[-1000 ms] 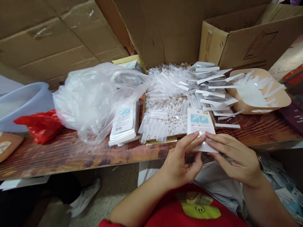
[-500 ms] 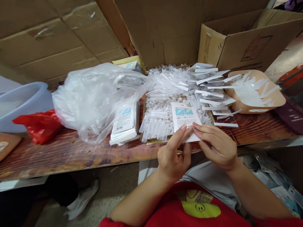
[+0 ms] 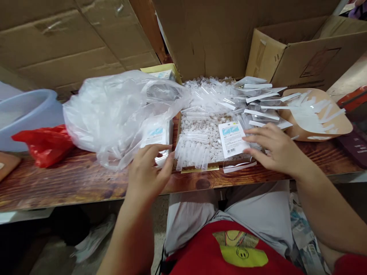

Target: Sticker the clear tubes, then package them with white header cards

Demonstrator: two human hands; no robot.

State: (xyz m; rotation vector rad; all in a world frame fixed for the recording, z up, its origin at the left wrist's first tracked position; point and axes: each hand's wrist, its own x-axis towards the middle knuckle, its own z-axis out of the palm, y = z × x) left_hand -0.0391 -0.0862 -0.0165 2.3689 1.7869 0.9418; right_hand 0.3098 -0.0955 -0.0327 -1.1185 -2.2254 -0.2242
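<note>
My left hand (image 3: 149, 168), thumb and fingers apart, reaches over the front of a stack of printed cards (image 3: 157, 133) partly under a clear plastic bag. Near the right edge of a white card with blue pictures (image 3: 231, 139) is my right hand (image 3: 266, 147), its fingers spread. That card lies on a shallow tray (image 3: 180, 130) filled with small white pieces (image 3: 200, 124). A row of translucent tubes (image 3: 192, 153) lies at the tray's front left. Clear sleeves with white strips (image 3: 259, 97) overlap the tray's right side.
A large clear plastic bag (image 3: 106, 114), a red bag (image 3: 46, 147) and a blue basin (image 3: 31, 114) are at left. At right, a beige bowl (image 3: 338, 126) holds white strips. An open cardboard box (image 3: 309, 57) stands behind it.
My hands have moved apart, the left one leftward to the card stack. The card they both held now lies on the tray near my right hand. The view has shifted slightly.
</note>
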